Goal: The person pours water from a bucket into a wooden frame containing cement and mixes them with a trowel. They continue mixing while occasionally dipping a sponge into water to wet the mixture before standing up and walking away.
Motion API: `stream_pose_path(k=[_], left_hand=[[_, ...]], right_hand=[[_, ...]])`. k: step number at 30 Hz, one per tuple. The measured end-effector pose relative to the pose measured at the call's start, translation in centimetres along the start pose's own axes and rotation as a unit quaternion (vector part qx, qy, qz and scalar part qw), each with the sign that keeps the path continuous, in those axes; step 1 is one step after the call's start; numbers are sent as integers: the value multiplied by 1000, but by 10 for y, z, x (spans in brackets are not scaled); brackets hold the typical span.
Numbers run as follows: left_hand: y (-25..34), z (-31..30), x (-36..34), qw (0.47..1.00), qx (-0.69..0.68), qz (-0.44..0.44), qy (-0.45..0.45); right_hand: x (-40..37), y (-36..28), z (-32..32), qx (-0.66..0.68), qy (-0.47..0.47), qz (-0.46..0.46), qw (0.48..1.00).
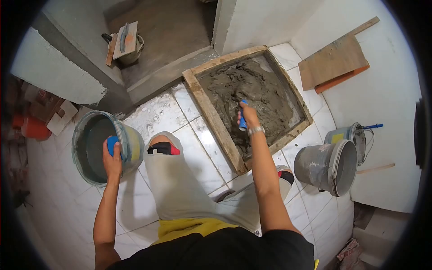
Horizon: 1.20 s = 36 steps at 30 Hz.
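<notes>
My right hand point(250, 118) is wrapped round the blue handle point(243, 122) of a trowel, over the wet grey mortar point(274, 101). The tool's blade is hidden, lost in the mix. A wooden-framed mixing box point(209, 123) holds the mortar on the floor between my feet and the doorway. On the left, my left hand point(112, 163) grips a small blue object point(112, 144), whose exact kind I cannot tell. That hand is at the near right side of a large bucket point(135, 146) with grey water inside.
Two more buckets stand at the right, a grey one point(315, 167) tilted on its side. A wooden board with a handle point(335, 65) leans on the right wall. Beyond the low step, a plastering float point(125, 40) rests on a pail. White tiles point(198, 146) cover the floor.
</notes>
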<state>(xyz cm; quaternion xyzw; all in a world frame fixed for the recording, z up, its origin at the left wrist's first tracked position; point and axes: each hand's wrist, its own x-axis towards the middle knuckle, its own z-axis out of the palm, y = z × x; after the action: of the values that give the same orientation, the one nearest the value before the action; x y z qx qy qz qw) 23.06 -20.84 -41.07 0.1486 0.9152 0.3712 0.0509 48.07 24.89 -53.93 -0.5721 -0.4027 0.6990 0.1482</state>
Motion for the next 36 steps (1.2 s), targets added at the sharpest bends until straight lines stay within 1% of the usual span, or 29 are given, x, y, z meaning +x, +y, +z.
stream_pose_path(k=[1,2,4,6,8,10,12,13,15,16,18,20,21,23,25,27,29,31,33,35,36], left_hand=[[-3,1,-1,1000,0,-3,-2],[-6,2,0,1000,-8,-9,-2],[-5,8,5,1000,-18,-13,0],[-1,7,4,1000,-7,-23,2],[-5,5,3,1000,2,-14,0],[-6,6,7,1000,4,2,4],[-9,5,5,1000,-8,-2,-2],[-11,6,6,1000,-7,6,-1],[-14,8,6,1000,1,-1,12],[-12,8,6,1000,6,2,12],[-9,6,4,1000,-21,-18,3],[-15,7,4,1000,-24,-8,5],[-16,9,5,999,-34,4,10],[-16,9,6,999,-43,0,5],[-10,7,5,999,-52,-4,1],[-2,6,2,1000,-25,-6,8],[-4,6,7,1000,-27,-5,8],[-6,7,5,1000,-21,-10,0],[-5,8,6,1000,-5,10,7],[-7,8,5,1000,0,11,5],[-7,7,6,1000,0,10,5]], right_hand=[[-11,4,-10,62,-10,15,998],[-25,10,-12,61,-9,15,998],[-49,12,1,241,7,18,970],[-77,2,39,250,-33,-5,968],[-56,8,88,234,-65,16,970],[-32,6,142,268,-80,-2,960],[20,18,188,366,-130,31,921],[28,12,203,372,-131,27,918],[39,5,224,314,-77,13,946],[50,2,223,319,-78,16,944],[82,1,206,224,-25,1,974],[130,8,179,151,50,-12,987],[126,1,160,150,54,-15,987],[101,-12,128,68,90,3,994],[93,4,107,104,50,-10,993],[51,17,104,204,61,-27,977],[9,26,109,297,49,-24,953],[-15,16,126,304,59,-11,951],[-13,17,141,324,73,3,943],[14,0,156,289,21,-18,957],[30,-9,163,295,21,-19,955]])
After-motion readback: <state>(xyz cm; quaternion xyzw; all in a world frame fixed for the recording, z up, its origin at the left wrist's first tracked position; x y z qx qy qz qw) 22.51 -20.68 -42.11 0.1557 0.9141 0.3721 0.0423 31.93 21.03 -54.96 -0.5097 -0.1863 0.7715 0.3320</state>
